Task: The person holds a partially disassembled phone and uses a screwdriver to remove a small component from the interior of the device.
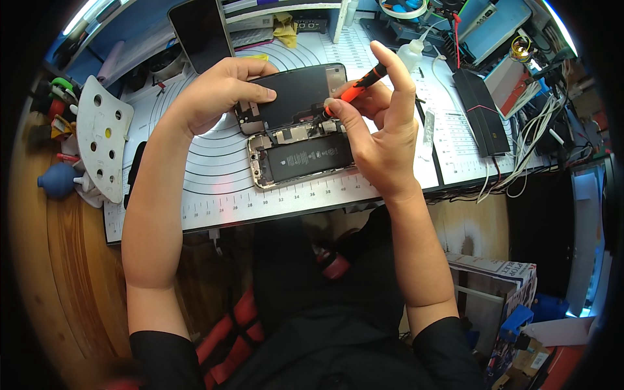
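Observation:
An opened phone lies on the ruled work mat point(214, 201). Its body point(302, 159), with a black battery, is nearest me, and the screen assembly point(289, 94) is raised behind it, inner side showing. My left hand point(214, 97) grips that screen at its upper left, thumb on the dark back plate. My right hand point(383, 130) holds an orange-and-black screwdriver point(354, 89) between thumb and fingers, index finger raised along it. The screwdriver's tip points down at the connector area where screen and body meet; whether it touches is hard to tell.
A dark device point(198, 32) leans behind my left hand. A white bottle point(409, 57), black long box point(478, 110) and tangled cables point(526, 130) are at the right. A white perforated holder point(101, 136) and blue air blower point(58, 181) sit left. A shelf point(279, 8) runs behind.

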{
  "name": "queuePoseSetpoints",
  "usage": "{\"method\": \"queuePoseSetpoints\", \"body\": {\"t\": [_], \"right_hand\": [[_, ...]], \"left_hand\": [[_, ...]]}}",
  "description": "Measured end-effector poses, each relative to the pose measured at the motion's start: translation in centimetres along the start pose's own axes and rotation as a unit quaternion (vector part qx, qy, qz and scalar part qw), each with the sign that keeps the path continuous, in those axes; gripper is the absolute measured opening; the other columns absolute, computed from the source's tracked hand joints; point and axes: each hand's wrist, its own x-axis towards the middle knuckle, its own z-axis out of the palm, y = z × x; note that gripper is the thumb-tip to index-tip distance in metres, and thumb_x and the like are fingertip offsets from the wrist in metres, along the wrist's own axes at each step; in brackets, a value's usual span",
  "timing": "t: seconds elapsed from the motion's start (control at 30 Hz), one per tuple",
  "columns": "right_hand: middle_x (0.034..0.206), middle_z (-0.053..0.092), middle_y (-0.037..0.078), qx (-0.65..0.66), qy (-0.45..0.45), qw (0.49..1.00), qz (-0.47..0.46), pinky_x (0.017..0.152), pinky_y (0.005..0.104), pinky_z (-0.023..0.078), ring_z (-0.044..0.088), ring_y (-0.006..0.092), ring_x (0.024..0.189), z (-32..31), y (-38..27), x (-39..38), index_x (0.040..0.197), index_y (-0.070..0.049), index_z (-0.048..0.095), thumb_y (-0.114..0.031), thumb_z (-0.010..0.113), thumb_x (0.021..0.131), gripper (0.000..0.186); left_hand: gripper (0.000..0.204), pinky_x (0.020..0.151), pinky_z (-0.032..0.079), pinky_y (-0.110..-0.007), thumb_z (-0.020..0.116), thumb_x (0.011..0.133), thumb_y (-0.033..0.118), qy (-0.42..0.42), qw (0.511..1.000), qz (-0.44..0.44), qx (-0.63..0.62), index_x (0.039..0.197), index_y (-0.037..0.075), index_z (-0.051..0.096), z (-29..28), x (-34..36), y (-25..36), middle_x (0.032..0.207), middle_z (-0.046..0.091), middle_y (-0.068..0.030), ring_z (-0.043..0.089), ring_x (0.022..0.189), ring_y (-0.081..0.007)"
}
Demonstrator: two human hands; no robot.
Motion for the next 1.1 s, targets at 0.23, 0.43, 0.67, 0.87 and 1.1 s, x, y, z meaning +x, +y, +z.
{"method": "queuePoseSetpoints", "body": {"t": [0.23, 0.43, 0.67, 0.87, 1.1], "right_hand": [[0.089, 0.067, 0.008, -0.015, -0.002, 1.0, -0.026, 0.075, 0.0292, 0.058, 0.07, 0.0148, 0.078, 0.1, 0.4, 0.0, 0.151, -0.008, 0.039, 0.01, 0.072, 0.086, 0.075], [0.097, 0.071, 0.009, -0.103, -0.01, 0.988, -0.111, 0.073, 0.0311, 0.056, 0.067, 0.0187, 0.076, 0.0, -1.5, 1.5, 0.139, -0.008, 0.057, 0.007, 0.077, 0.082, 0.063], [0.101, 0.074, 0.008, -0.073, -0.027, 0.993, -0.093, 0.07, 0.0313, 0.055, 0.065, 0.0182, 0.073, 1.1, -2.0, 2.7, 0.129, -0.009, 0.068, 0.005, 0.079, 0.08, 0.053], [0.094, 0.074, 0.007, -0.023, -0.003, 0.999, -0.034, 0.068, 0.0295, 0.055, 0.066, 0.0142, 0.074, 1.3, -2.0, 2.7, 0.126, -0.009, 0.071, 0.004, 0.079, 0.08, 0.048], [0.093, 0.073, 0.007, -0.032, -0.008, 0.997, -0.067, 0.072, 0.0244, 0.052, 0.063, 0.011, 0.075, 1.1, -2.1, 2.8, 0.121, -0.006, 0.073, 0.004, 0.076, 0.085, 0.037]], "left_hand": [[0.033, 0.068, 0.041, -0.02, 0.075, 0.083, 0.018, -0.012, 1.0, -0.008, 0.016, 0.11, 0.001, 0.07, -0.2, -0.1, 0.4, 0.087, 0.068, 0.0016, 0.057, 0.076, -0.0042], [0.033, 0.068, 0.041, -0.02, 0.074, 0.083, 0.019, -0.013, 1.0, -0.001, 0.022, 0.111, 0.002, 0.07, -0.2, -0.2, 0.6, 0.089, 0.069, 0.0013, 0.058, 0.076, -0.0044], [0.036, 0.073, 0.044, -0.022, 0.075, 0.084, 0.018, -0.027, 1.0, 0.002, -0.002, 0.116, 0.001, 0.069, -0.7, 0.1, -0.6, 0.095, 0.07, -0.0004, 0.061, 0.082, -0.0066], [0.033, 0.073, 0.044, -0.022, 0.073, 0.085, 0.016, -0.036, 0.999, 0.005, -0.006, 0.115, 0.002, 0.069, -0.6, 0.3, -0.5, 0.097, 0.07, 0.0, 0.061, 0.084, -0.0062], [0.029, 0.071, 0.043, -0.021, 0.073, 0.086, 0.016, -0.02, 1.0, -0.02, 0.002, 0.112, 0.004, 0.072, -0.4, -0.3, 0.1, 0.092, 0.069, 0.0023, 0.059, 0.079, -0.0043]]}}
